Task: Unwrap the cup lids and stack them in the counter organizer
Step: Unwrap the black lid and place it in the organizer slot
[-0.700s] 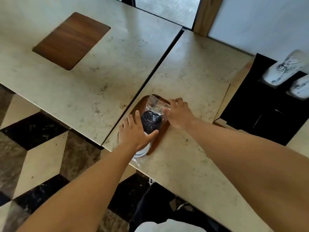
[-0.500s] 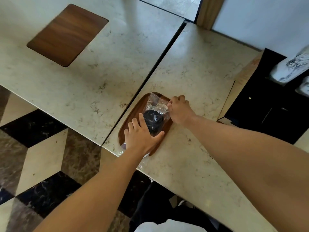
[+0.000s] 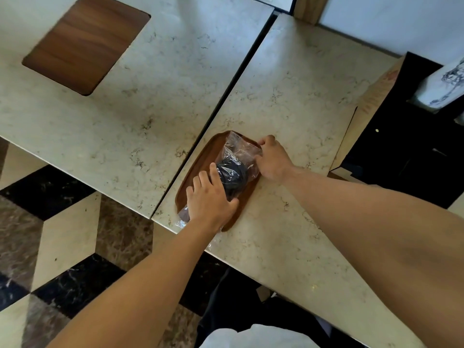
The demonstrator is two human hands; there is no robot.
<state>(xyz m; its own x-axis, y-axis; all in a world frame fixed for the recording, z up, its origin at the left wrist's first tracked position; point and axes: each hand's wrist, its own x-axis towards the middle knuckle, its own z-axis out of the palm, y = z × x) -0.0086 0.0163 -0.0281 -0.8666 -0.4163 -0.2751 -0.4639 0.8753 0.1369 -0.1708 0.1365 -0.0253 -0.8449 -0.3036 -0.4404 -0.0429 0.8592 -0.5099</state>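
Note:
A sleeve of black cup lids (image 3: 232,175) in clear plastic wrap (image 3: 239,150) lies on a wooden inlay (image 3: 208,151) at the counter's front edge. My left hand (image 3: 209,199) holds the near end of the sleeve, thumb on its right side and fingers over the top. My right hand (image 3: 272,159) pinches the loose wrap at the far right of the sleeve. The near end of the sleeve is hidden under my left hand. A black counter organizer (image 3: 406,151) stands at the right.
White printed cup stacks (image 3: 444,89) sit in the organizer's top right. A second wooden inlay (image 3: 85,43) is set in the left counter. A dark gap (image 3: 233,79) separates the two counter slabs. Patterned floor lies below at the left.
Both hands stay on the wrapped sleeve. My right hand has shifted slightly along the loose plastic, and the camera has tilted a little.

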